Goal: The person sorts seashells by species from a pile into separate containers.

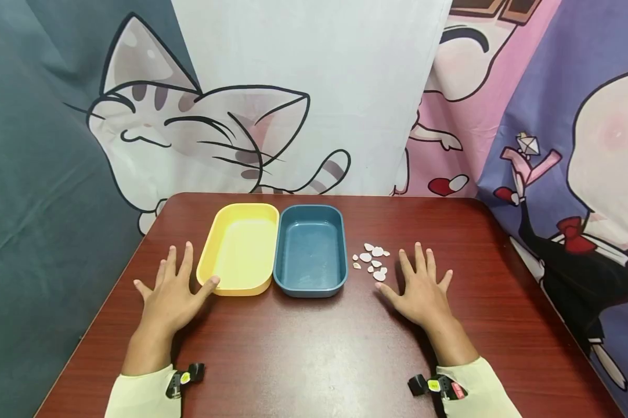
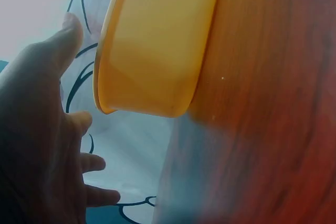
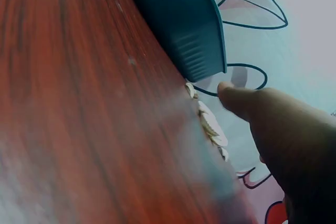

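Note:
My left hand (image 1: pixel 172 299) is spread beside a yellow tray (image 1: pixel 239 249), its thumb overlapping the tray's near left corner in the head view. In the left wrist view the fingers (image 2: pixel 94 162) are straight and apart, with the yellow tray's side wall beyond the thumb. A blue tray (image 1: pixel 314 252) stands right against the yellow one. Several small white seashells (image 1: pixel 365 257) lie scattered to its right. My right hand (image 1: pixel 422 293) is spread just right of the shells, thumb tip close to the nearest one. Neither hand holds anything.
All of this sits on a reddish-brown wooden table (image 1: pixel 314 348). Behind it hangs a cloth (image 1: pixel 371 104) printed with a cartoon cat and figures. Each sleeved wrist wears a small black camera, one on the left (image 1: pixel 195 371) and one on the right (image 1: pixel 417 384).

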A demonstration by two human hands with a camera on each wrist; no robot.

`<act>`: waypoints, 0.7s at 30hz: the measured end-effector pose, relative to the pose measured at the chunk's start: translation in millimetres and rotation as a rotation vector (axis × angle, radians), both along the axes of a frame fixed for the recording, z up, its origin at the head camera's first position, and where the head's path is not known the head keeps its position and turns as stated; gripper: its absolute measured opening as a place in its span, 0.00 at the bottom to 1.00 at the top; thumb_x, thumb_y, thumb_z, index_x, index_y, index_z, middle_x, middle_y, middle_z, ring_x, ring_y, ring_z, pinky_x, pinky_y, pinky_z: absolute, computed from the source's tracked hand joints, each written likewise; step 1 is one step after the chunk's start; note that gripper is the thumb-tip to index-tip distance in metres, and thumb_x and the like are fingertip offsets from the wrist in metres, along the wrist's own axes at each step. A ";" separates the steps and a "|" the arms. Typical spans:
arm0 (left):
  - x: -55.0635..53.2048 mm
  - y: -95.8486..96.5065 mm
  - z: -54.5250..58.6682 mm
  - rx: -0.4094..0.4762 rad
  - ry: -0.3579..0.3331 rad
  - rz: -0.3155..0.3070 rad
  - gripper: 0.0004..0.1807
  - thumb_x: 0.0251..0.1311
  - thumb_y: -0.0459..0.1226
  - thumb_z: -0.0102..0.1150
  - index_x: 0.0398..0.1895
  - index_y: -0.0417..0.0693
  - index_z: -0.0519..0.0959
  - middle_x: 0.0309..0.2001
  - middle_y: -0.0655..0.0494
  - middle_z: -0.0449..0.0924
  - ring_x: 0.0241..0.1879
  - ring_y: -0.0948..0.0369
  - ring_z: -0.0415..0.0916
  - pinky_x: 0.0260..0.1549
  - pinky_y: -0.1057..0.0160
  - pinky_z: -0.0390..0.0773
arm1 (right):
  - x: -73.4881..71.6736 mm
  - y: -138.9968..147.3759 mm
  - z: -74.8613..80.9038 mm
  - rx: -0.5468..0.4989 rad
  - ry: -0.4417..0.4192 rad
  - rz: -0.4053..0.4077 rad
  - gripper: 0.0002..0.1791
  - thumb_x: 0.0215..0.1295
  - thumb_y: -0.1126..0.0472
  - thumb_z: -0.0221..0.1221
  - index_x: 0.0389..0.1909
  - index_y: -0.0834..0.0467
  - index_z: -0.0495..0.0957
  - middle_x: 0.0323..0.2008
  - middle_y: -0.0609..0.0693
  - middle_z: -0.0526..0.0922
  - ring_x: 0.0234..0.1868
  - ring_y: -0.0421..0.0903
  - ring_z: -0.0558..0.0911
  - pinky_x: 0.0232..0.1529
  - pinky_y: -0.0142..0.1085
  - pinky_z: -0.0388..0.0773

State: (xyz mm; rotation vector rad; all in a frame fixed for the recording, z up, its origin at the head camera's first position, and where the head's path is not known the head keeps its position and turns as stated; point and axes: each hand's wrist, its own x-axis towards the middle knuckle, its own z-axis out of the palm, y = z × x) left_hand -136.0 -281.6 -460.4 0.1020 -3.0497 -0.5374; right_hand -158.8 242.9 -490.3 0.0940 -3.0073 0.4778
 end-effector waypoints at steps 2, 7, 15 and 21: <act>0.2 0.0 -0.2 0.004 -0.019 -0.013 0.61 0.71 0.76 0.47 0.92 0.56 0.35 0.89 0.29 0.38 0.83 0.21 0.47 0.64 0.04 0.31 | -1.1 -0.3 -3.0 -0.020 0.019 0.023 0.59 0.65 0.25 0.65 0.86 0.56 0.61 0.89 0.66 0.47 0.88 0.71 0.46 0.72 0.89 0.39; 0.7 -1.7 -2.0 0.010 -0.054 -0.041 0.61 0.71 0.76 0.48 0.92 0.57 0.33 0.88 0.29 0.40 0.83 0.22 0.49 0.64 0.04 0.33 | -3.5 -1.3 -9.2 -0.103 0.073 0.098 0.48 0.65 0.42 0.74 0.82 0.55 0.69 0.86 0.66 0.55 0.87 0.71 0.52 0.74 0.86 0.45; -1.4 -1.4 -7.0 0.066 -0.087 -0.076 0.61 0.71 0.74 0.51 0.92 0.58 0.32 0.88 0.28 0.44 0.80 0.21 0.54 0.64 0.04 0.35 | -6.3 -1.2 -18.1 -0.228 0.129 0.199 0.36 0.65 0.55 0.77 0.74 0.55 0.79 0.82 0.68 0.65 0.83 0.72 0.60 0.73 0.84 0.53; -1.5 -1.2 -7.5 0.086 -0.080 -0.077 0.61 0.72 0.73 0.51 0.92 0.58 0.32 0.87 0.28 0.46 0.80 0.21 0.56 0.65 0.04 0.36 | -9.0 -1.2 -22.3 -0.274 0.131 0.223 0.31 0.66 0.58 0.76 0.70 0.55 0.84 0.80 0.65 0.69 0.82 0.69 0.63 0.73 0.83 0.50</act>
